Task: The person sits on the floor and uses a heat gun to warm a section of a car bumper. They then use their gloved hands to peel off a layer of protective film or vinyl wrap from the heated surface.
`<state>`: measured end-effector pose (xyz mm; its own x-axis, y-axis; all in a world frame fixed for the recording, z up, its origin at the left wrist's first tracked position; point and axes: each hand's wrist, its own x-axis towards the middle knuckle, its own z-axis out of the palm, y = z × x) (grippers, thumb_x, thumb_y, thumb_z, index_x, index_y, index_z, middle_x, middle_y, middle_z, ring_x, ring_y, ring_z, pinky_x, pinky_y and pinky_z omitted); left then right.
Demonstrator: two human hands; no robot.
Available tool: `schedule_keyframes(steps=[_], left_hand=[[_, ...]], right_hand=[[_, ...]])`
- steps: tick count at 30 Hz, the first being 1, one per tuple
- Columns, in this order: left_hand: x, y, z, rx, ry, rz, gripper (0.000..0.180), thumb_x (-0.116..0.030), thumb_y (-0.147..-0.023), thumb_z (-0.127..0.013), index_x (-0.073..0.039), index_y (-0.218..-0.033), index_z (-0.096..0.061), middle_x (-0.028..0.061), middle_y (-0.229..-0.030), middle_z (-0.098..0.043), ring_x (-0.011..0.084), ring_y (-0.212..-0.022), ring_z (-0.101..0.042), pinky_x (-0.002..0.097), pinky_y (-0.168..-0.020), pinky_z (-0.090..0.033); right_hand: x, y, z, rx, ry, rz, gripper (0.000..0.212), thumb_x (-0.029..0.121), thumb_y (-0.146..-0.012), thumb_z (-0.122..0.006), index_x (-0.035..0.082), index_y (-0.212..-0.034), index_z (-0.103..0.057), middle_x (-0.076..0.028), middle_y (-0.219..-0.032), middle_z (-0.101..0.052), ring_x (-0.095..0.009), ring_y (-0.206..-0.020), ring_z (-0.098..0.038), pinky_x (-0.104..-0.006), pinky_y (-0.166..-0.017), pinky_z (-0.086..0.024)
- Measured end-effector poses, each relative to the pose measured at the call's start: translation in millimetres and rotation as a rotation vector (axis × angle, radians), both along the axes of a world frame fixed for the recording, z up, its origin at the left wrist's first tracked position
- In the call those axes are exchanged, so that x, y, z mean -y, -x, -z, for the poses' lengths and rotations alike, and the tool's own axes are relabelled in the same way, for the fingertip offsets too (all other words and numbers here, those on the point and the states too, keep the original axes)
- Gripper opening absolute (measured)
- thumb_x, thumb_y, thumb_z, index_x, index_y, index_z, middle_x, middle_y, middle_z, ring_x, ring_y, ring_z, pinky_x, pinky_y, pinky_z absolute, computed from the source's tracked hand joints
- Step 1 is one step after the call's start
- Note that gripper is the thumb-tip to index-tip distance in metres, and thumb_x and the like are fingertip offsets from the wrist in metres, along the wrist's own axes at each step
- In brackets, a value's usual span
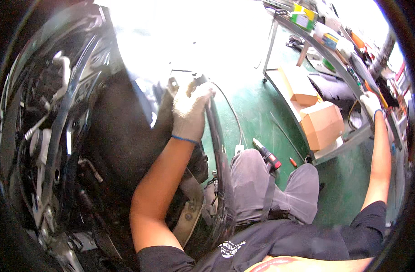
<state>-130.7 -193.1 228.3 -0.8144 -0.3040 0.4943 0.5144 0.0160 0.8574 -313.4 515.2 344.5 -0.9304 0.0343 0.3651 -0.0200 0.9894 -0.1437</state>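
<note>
On the left is a dark car body with its wheel-arch area exposed. My left hand [188, 111], in a white knit glove with a blue cuff, is closed around the upper part of a dark curved body edge [215, 131]. Glare washes out part of its fingertips. Far to the right, my right hand [371, 103], gloved the same way, reaches to the top shelf of a metal cart [336, 152], among tools with orange and green parts. Its fingers are too small and partly hidden to show whether they grip anything.
Cardboard boxes [323, 124] sit on the cart's lower shelf; a green and yellow tin [304, 17] stands on top. A black and red power tool [267, 154] and a small orange-red object [293, 162] lie on the green floor by my knees. A cable [234, 113] runs nearby.
</note>
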Motion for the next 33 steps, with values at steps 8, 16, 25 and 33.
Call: schedule_keyframes(steps=[8,16,25,33], left_hand=[[-11.1,-6.4,-17.8,0.048,-0.268,0.171,0.041,-0.018,-0.097,-0.057,0.004,-0.131,-0.052,0.0199,-0.120,-0.067,0.0248,-0.106,-0.066,0.0378,-0.097,-0.053],[-12.0,-2.1,-12.6,0.041,-0.296,0.201,0.043,-0.017,-0.097,-0.056,0.002,-0.135,-0.048,0.0214,-0.121,-0.067,0.0253,-0.102,-0.066,0.0363,-0.090,-0.054],[-7.3,-0.5,-6.7,0.042,-0.301,0.221,0.049,-0.025,-0.097,-0.062,0.001,-0.134,-0.046,0.0235,-0.121,-0.064,0.0301,-0.109,-0.063,0.0433,-0.098,-0.051],[-12.1,0.5,-8.0,-0.015,-0.308,0.233,0.049,-0.024,-0.097,-0.063,0.001,-0.136,-0.046,0.0195,-0.123,-0.061,0.0302,-0.120,-0.060,0.0471,-0.101,-0.050]], right_hand=[[12.2,-10.8,1.0,0.046,0.045,0.048,0.042,0.030,-0.087,-0.065,-0.003,-0.111,-0.070,-0.019,-0.102,-0.073,-0.028,-0.099,-0.070,-0.0392,-0.091,-0.051],[9.4,-11.2,-2.6,0.037,-0.052,0.064,0.044,0.034,-0.085,-0.063,-0.002,-0.109,-0.070,-0.020,-0.105,-0.072,-0.029,-0.102,-0.069,-0.0397,-0.093,-0.050],[-3.0,1.2,0.6,0.034,-0.020,0.017,0.055,0.035,-0.093,-0.061,-0.002,-0.133,-0.062,-0.016,-0.124,-0.070,-0.028,-0.116,-0.065,-0.0374,-0.103,-0.048],[150.2,-21.0,-12.7,-0.308,0.056,-0.258,0.055,0.041,-0.100,-0.062,0.005,-0.141,-0.060,-0.016,-0.136,-0.066,-0.026,-0.126,-0.063,-0.0364,-0.111,-0.044]])
